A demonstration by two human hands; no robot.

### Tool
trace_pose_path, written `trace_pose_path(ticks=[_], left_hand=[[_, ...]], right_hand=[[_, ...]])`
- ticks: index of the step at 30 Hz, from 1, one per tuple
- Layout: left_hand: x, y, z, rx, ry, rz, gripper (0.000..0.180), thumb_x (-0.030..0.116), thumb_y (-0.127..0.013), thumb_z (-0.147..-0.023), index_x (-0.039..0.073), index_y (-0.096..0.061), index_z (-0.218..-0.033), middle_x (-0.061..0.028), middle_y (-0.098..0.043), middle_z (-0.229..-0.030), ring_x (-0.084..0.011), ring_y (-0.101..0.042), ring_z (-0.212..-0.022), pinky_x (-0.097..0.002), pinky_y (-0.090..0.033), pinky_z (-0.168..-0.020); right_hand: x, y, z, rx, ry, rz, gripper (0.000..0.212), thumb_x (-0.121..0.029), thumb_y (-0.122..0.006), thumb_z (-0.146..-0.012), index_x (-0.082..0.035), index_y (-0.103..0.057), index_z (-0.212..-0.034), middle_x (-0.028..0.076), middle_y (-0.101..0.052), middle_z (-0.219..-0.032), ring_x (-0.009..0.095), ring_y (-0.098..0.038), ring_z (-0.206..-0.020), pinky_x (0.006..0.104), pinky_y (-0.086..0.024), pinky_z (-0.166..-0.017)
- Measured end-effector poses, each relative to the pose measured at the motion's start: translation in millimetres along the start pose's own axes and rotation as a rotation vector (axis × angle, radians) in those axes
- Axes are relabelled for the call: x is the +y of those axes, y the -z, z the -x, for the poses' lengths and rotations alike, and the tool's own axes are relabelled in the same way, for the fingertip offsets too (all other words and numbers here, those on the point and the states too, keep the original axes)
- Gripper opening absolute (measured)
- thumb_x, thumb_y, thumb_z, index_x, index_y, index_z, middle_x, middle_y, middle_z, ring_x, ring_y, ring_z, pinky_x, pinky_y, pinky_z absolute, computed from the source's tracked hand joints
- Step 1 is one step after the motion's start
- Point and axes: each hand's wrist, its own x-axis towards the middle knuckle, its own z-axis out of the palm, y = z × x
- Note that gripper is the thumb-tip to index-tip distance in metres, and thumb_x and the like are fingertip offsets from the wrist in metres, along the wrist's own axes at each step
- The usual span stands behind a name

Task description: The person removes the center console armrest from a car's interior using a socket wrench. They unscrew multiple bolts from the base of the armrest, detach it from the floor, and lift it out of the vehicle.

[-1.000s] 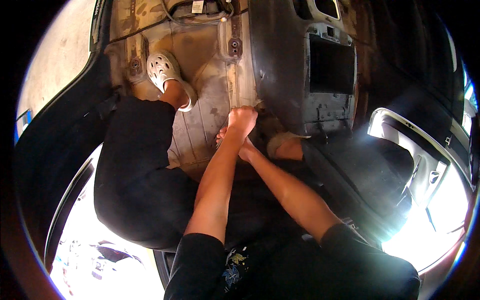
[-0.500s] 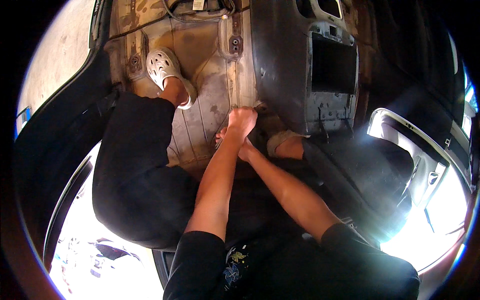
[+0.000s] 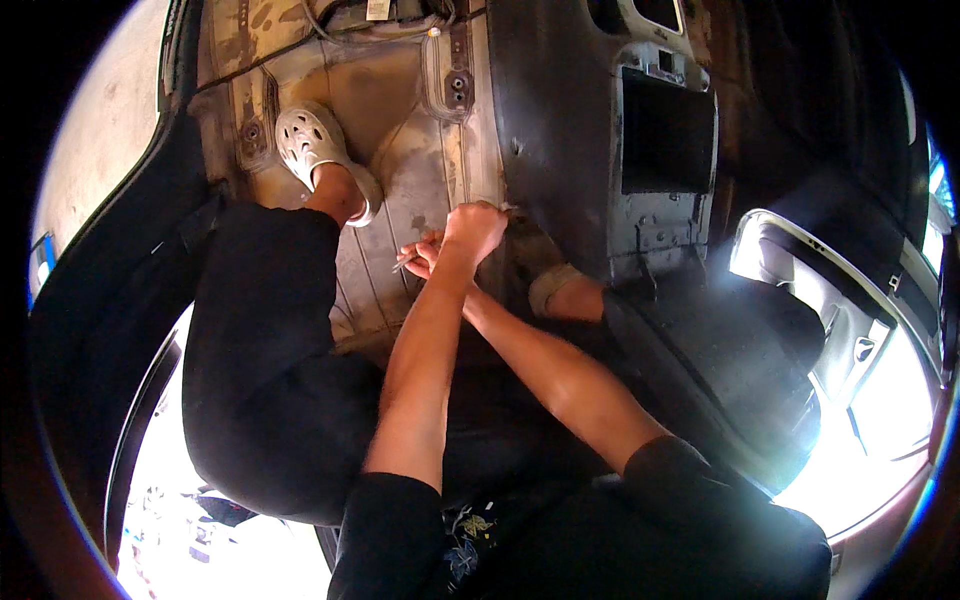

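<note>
My left hand (image 3: 475, 228) is closed in a fist, low over the bare metal floor (image 3: 400, 190) beside the dark centre console. A small pale tip shows at its far right edge, but what the fist holds is hidden. My right forearm crosses beneath the left one. Just left of the left wrist, my right hand (image 3: 425, 254) pinches a thin silvery object (image 3: 403, 262), too small to name. The left wrist covers part of the right hand.
The dark console (image 3: 560, 130) with a grey-framed open compartment (image 3: 668, 135) rises to the right. My pale clog (image 3: 318, 145) stands on the stained floor at the left. A cable (image 3: 370, 38) lies farther off. Open doorways flank both sides.
My right hand has come out leftward from under the left wrist, and the thin silvery object in it now shows clearly. My left fist stays beside the console. The whole view has shifted slightly.
</note>
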Motion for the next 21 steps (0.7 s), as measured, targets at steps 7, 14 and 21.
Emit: trace_pose_path(ticks=[7,14,21], left_hand=[[-18,28,-25,-0.104,-0.197,-0.049,0.023,0.021,-0.057,-0.086,0.009,-0.076,-0.082,-0.0130,-0.072,-0.084,-0.0305,-0.072,-0.081,-0.0425,-0.059,-0.070],[-9,31,-33,-0.074,-0.100,0.089,0.028,0.026,-0.054,-0.089,0.010,-0.076,-0.082,-0.0123,-0.073,-0.085,-0.0304,-0.072,-0.083,-0.0431,-0.058,-0.074],[12,24,-13,-0.004,0.179,0.253,0.027,0.021,-0.052,-0.089,0.008,-0.075,-0.084,-0.0153,-0.072,-0.085,-0.0332,-0.072,-0.083,-0.0439,-0.058,-0.073]], right_hand=[[-24,-69,-34,0.049,0.249,-0.145,0.015,-0.019,-0.062,-0.097,-0.009,-0.053,-0.104,0.014,-0.067,-0.103,0.027,-0.066,-0.102,0.0436,-0.050,-0.100],[-39,-74,-24,-0.015,0.211,-0.177,0.016,-0.015,-0.067,-0.093,-0.013,-0.053,-0.100,0.013,-0.069,-0.102,0.028,-0.066,-0.100,0.0451,-0.050,-0.100],[-29,-43,8,-0.001,0.032,-0.130,0.013,-0.012,-0.068,-0.092,-0.014,-0.056,-0.095,0.012,-0.070,-0.102,0.028,-0.067,-0.099,0.0416,-0.053,-0.091]])
